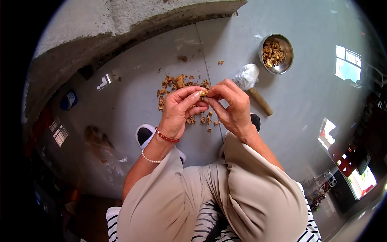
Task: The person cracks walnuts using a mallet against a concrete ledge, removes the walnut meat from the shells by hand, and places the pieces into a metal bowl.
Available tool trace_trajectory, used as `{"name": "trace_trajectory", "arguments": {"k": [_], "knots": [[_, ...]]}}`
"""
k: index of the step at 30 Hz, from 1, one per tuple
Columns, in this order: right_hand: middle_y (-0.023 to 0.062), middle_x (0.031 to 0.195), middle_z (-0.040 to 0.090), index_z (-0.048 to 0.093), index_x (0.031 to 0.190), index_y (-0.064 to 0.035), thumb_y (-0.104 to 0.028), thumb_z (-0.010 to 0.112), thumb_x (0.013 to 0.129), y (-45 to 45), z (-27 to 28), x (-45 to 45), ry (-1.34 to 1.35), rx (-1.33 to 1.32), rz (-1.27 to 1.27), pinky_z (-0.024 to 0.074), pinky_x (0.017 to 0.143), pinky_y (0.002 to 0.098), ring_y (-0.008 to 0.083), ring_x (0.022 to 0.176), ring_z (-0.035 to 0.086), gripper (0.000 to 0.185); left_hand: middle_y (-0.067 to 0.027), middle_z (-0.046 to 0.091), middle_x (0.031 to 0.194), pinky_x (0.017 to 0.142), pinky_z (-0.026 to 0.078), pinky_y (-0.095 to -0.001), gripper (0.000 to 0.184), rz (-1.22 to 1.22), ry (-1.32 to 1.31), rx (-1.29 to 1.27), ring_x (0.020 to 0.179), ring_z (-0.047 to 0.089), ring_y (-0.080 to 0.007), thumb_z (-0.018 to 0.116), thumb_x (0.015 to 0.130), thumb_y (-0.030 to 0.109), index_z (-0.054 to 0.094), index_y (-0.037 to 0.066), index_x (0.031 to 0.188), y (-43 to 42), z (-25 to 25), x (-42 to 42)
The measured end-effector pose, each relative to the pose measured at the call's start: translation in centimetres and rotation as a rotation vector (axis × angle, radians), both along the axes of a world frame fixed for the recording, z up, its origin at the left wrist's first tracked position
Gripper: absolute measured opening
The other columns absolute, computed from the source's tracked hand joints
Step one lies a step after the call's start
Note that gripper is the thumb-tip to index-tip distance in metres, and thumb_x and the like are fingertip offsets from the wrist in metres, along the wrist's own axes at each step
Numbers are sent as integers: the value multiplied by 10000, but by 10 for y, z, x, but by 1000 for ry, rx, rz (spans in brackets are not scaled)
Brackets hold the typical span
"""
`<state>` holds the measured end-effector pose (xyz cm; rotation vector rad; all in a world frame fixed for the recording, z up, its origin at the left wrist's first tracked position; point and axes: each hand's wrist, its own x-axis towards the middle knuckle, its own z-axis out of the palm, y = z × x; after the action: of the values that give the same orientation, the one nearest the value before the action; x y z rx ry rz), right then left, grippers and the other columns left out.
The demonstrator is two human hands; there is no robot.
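Note:
My left hand [180, 108] and my right hand [230, 105] meet above the floor, both pinching one small walnut piece [202, 93] between the fingertips. Beneath and around them, broken walnut shells [180, 82] lie scattered on the grey floor, partly hidden by my hands. Right of my right hand is a hammer with a wooden handle [261, 101], its head wrapped in clear plastic [246, 76]. Beyond it stands a round metal bowl [288, 60] with walnut kernels [273, 54] inside.
A rough concrete ledge [92, 36] runs across the upper left. A blue container [69, 100] lies at the left, with a clear plastic bag [108, 161] on the floor nearer my legs. My shoe [144, 135] is beside my left wrist.

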<state>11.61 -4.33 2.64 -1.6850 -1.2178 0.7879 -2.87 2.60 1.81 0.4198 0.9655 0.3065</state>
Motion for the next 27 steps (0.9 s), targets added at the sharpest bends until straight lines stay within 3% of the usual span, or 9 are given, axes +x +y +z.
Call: {"name": "trace_trajectory", "arguments": {"k": [8,15,19,27], "knots": [[80,768,564,587,860,-15,24,676,693,-5,-1,4,-262,152,217,488,497,299,218,628,584,193,-94,646,922,730,556,-268,214,-71,-69,-98,780,645,-143,516,912,122,608,-32,1029,4,4,-2],[54,772,514,580,885,-5,-37,624,668,-19,5,-3,-400,207,362,478,530,287,175,653,559,224,-70,638,864,712,546,-253,209,-10,-32,-88,730,626,-119,515,917,127,608,-21,1031,6,-5,-11],[67,795,540,596,881,-43,-15,634,656,-29,-1,-5,-275,34,410,475,535,285,193,658,568,230,-60,636,863,708,547,-246,196,4,0,-91,732,624,-111,538,907,116,610,-12,1038,8,0,-10],[97,808,609,622,909,12,41,622,764,-10,8,1,236,-138,-82,528,621,260,171,688,631,148,-73,644,911,738,550,-241,194,-35,-56,-97,794,639,-119,562,894,102,612,-7,1046,8,2,-5]]}}
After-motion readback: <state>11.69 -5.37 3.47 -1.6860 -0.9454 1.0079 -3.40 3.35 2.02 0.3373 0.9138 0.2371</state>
